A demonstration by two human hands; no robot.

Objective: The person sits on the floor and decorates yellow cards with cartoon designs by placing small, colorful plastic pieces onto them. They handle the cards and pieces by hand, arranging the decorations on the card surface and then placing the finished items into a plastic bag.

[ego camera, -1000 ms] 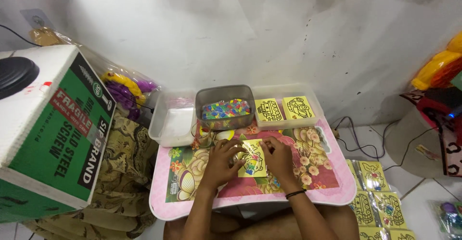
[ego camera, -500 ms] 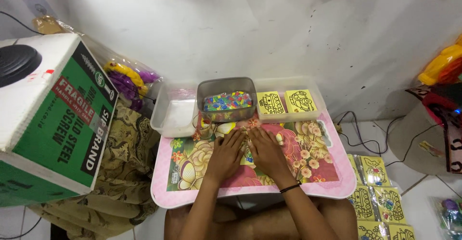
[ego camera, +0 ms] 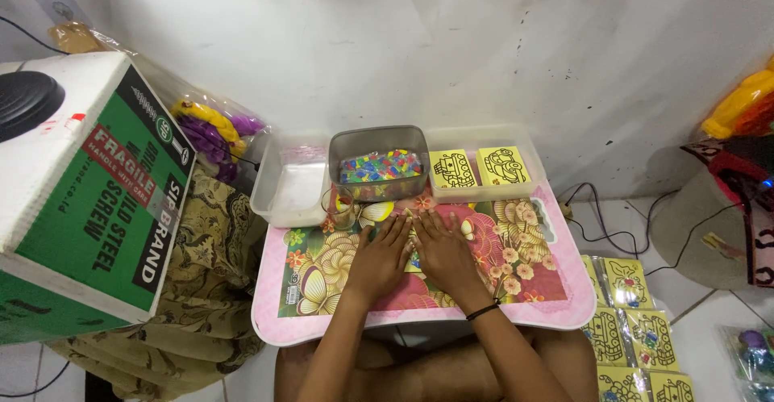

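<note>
My left hand (ego camera: 379, 258) and my right hand (ego camera: 444, 252) lie flat, side by side, on a small pink table (ego camera: 419, 321) with a flowered top. Both palms press down over a small yellow card (ego camera: 413, 263), of which only a sliver shows between them. Just beyond my fingers stands a grey tub (ego camera: 379, 162) full of small coloured pieces. A small clear glass (ego camera: 339, 206) stands to the left of my fingers.
A clear tray (ego camera: 289, 183) sits left of the tub; another (ego camera: 484, 172) on the right holds two yellow picture cards. A big green and white cardboard box (ego camera: 76, 200) stands at the left. Bagged yellow cards (ego camera: 633, 321) lie on the floor at right, near cables (ego camera: 613, 216).
My hands held the yellow card by its edges a second ago; now they lie flat over it and hide nearly all of it. The view has tilted slightly.
</note>
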